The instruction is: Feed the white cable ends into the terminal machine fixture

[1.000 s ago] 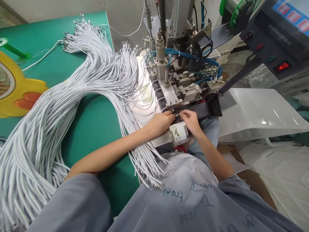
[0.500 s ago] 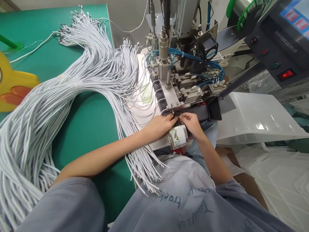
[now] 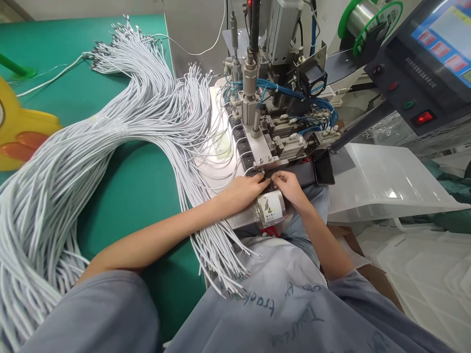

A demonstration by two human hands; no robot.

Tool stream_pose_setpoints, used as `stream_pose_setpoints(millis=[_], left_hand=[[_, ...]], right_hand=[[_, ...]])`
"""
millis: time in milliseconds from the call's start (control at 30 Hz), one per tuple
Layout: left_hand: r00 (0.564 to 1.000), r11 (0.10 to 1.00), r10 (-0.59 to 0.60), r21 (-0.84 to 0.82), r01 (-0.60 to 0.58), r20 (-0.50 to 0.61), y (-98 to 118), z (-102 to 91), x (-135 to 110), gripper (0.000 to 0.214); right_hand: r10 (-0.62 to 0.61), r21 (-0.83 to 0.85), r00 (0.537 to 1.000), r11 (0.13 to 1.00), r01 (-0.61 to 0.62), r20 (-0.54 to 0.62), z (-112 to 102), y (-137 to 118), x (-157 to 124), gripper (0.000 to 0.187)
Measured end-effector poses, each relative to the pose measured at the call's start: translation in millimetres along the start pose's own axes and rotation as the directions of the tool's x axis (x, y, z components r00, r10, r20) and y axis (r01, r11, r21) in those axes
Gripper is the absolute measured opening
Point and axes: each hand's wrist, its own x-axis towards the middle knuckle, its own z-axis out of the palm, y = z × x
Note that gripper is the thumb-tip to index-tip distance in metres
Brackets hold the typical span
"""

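At the front end of the machine's black fixture, my left hand [image 3: 247, 192] has its fingers closed together over a spot below the metal press plate [image 3: 258, 147]. Facing it from the right, my right hand [image 3: 289, 186] pinches with thumb and forefinger, the fingertips almost meeting those of the left. What lies between the fingertips is too small to make out. Several white cables [image 3: 217, 169] run over the pale machine base to the fixture's left side. Just under my hands sits a roll with a white label [image 3: 271, 207] in clear wrapping.
A thick bundle of white cables [image 3: 121, 125] spreads over the green mat [image 3: 143, 196]. A yellow toy duck [image 3: 31, 122] stands at the left edge. To the right are a control panel [image 3: 415, 93], a spool of silvery wire [image 3: 366, 24], a black tray [image 3: 324, 167] and a white plastic sheet [image 3: 386, 181].
My view has shifted slightly, so the control panel and spool appear a little further left and lower. Both hands keep nearly the same place and pose.
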Motion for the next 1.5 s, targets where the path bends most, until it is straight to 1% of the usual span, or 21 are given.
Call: stream_pose_setpoints(millis=[167, 267, 400, 467, 533, 567, 633, 667, 700, 733, 767, 800, 867, 900, 1000, 1100, 1167, 1267, 1367, 1433, 1500], left_hand=[[0.998, 0.998, -0.068, 0.016, 0.068, 0.003, 10, -8.9, -4, 0.032], [0.990, 0.991, -0.132, 0.037, 0.130, 0.055, 14, -14.9, -8, 0.022], [0.982, 0.983, -0.179, 0.054, 0.176, 0.066, 13, -16.7, -12, 0.021], [0.984, 0.984, -0.168, 0.073, 0.163, 0.056, 13, -16.4, -12, 0.021], [0.986, 0.985, -0.157, 0.084, 0.152, 0.058, 13, -17.0, -12, 0.021], [0.985, 0.984, -0.161, 0.086, 0.155, 0.065, 13, -17.8, -12, 0.022], [0.979, 0.979, -0.192, 0.089, 0.185, 0.074, 12, -20.2, -11, 0.023], [0.972, 0.972, -0.224, 0.092, 0.217, 0.070, 11, -21.4, -10, 0.023], [0.964, 0.963, -0.260, 0.093, 0.253, 0.062, 9, -22.4, -9, 0.024], [0.954, 0.953, -0.294, 0.092, 0.288, 0.053, 7, -23.1, -8, 0.025], [0.946, 0.944, -0.322, 0.087, 0.318, 0.046, 5, -23.4, -8, 0.026], [0.939, 0.939, -0.340, 0.080, 0.336, 0.043, 4, -23.3, -7, 0.025], [0.935, 0.935, -0.353, 0.061, 0.351, 0.040, 1, -22.1, -5, 0.025], [0.935, 0.935, -0.353, 0.052, 0.351, 0.037, -1, -21.1, -5, 0.025], [0.939, 0.939, -0.343, 0.044, 0.342, 0.029, -3, -18.1, -5, 0.025], [0.943, 0.943, -0.332, 0.050, 0.330, 0.023, -5, -15.9, -4, 0.025], [0.945, 0.944, -0.328, 0.044, 0.327, 0.017, -6, -15.7, -4, 0.025], [0.943, 0.942, -0.333, 0.044, 0.331, 0.024, -3, -18.8, -4, 0.026], [0.960, 0.960, -0.279, 0.032, 0.280, -0.017, 8, -25.0, -6, 0.026], [0.985, 0.990, -0.139, -0.021, 0.137, -0.102, 20, -27.9, -9, 0.026], [0.977, 0.993, 0.019, -0.112, -0.044, -0.214, 29, -27.7, -12, 0.030]], right_hand=[[-0.060, -0.004, 0.994, 0.998, 0.061, 0.093, 0, 6, 4, 0.030], [-0.092, -0.036, 0.991, 0.995, 0.096, 0.098, 0, 7, 5, 0.028], [-0.114, -0.107, 0.991, 0.987, 0.122, 0.076, -1, 7, 10, 0.027], [-0.129, -0.130, 0.991, 0.983, 0.132, 0.030, -4, 5, 10, 0.026], [-0.149, -0.144, 0.987, 0.980, 0.138, -0.065, -9, 0, 2, 0.023], [-0.172, -0.158, 0.975, 0.976, 0.149, -0.140, -11, -3, -5, 0.022], [-0.238, -0.205, 0.924, 0.962, 0.181, -0.301, -10, -10, -28, 0.021], [-0.274, -0.235, 0.897, 0.951, 0.200, -0.348, -6, -13, -42, 0.021], [-0.294, -0.264, 0.891, 0.942, 0.208, -0.345, 0, -15, -57, 0.020], [-0.299, -0.289, 0.912, 0.932, 0.217, -0.281, 9, -17, -70, 0.020], [-0.293, -0.311, 0.942, 0.921, 0.232, -0.164, 19, -19, -82, 0.019], [-0.290, -0.338, 0.956, 0.905, 0.258, -0.046, 31, -19, -92, 0.017], [-0.264, -0.412, 0.951, 0.858, 0.307, 0.159, 55, -20, -104, 0.016], [-0.249, -0.464, 0.941, 0.822, 0.330, 0.228, 66, -21, -106, 0.017], [-0.168, -0.644, 0.929, 0.679, 0.352, 0.330, 88, -28, -109, 0.022], [-0.060, -0.775, 0.938, 0.547, 0.318, 0.342, 93, -35, -113, 0.026], [-0.011, -0.809, 0.938, 0.503, 0.305, 0.347, 92, -36, -117, 0.028], [-0.025, -0.784, 0.936, 0.538, 0.310, 0.352, 86, -33, -121, 0.030], [-0.086, -0.699, 0.953, 0.662, 0.271, 0.289, 70, -33, -117, 0.031], [-0.091, -0.624, 0.970, 0.751, 0.216, 0.227, 52, -35, -112, 0.022], [-0.083, -0.527, 0.982, 0.835, 0.161, 0.168, 31, -39, -105, 0.011]])
